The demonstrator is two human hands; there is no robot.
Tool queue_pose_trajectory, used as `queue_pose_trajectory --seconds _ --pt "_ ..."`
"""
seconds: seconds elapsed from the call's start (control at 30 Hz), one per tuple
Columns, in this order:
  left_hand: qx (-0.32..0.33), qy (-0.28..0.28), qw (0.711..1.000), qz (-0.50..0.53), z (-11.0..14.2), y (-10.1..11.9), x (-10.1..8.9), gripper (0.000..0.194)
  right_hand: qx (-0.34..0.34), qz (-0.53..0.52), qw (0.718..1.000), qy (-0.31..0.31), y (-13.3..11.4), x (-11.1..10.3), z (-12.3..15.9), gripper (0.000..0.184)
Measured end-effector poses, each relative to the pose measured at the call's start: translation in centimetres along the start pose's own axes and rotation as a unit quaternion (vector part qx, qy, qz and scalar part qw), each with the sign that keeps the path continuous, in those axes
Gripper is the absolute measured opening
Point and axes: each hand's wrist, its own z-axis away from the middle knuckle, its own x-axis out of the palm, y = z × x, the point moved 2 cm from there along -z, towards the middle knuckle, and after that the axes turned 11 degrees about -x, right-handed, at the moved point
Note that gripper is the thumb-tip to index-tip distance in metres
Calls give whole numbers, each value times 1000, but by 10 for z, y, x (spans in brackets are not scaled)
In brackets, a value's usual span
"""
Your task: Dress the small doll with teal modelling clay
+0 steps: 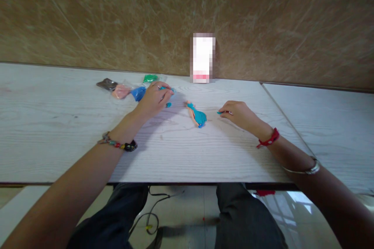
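Teal-and-peach clay-like figure [199,117] lay between a person's two hands

The figure, long and flared at its lower end, rested flat on the white, wood-grained tabletop [175,151], its narrow peach top tilted toward the left hand [153,99] and a darker blue patch at its bottom edge. Neither hand touched it.

To its right, the right hand [241,113] was nearly closed, thumb and fingertips pinching a small, thin teal piece [219,113] just above or against the surface; which of the two could not be told. On the other side, the left hand was bent over with its fingers drawn together at a clear-wrapped teal packet [173,90]; whether they gripped it could not be told. A small, rounded teal lump [168,105] sat just below those fingers.

Beyond the left hand lay a green packet [150,78], and beside it, farther left, a blue packet [138,93], a peach-pink packet [121,91] and a dark grey packet [107,84], close together. Behind the figure, an upright white rectangular object [203,58], blurred into blocks, stood against the brown marbled wall [117,19].

A multicoloured beaded bracelet [118,144] circled the left wrist; a red band [269,139] circled the right.
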Motion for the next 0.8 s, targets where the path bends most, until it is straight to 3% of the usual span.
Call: queue_pose_trajectory --seconds 0.27,0.53,0.8 --pt "-7 -4 1000 12 0 1 -1 39 42 54 997 -23 -4 6 -1 19" --pt "-7 -5 1000 16 2 5 -2 38 19 150 982 -114 -16 7 6 23" --pt "-9 -4 999 30 1 3 0 36 33 111 991 -66 -10 11 5 24"
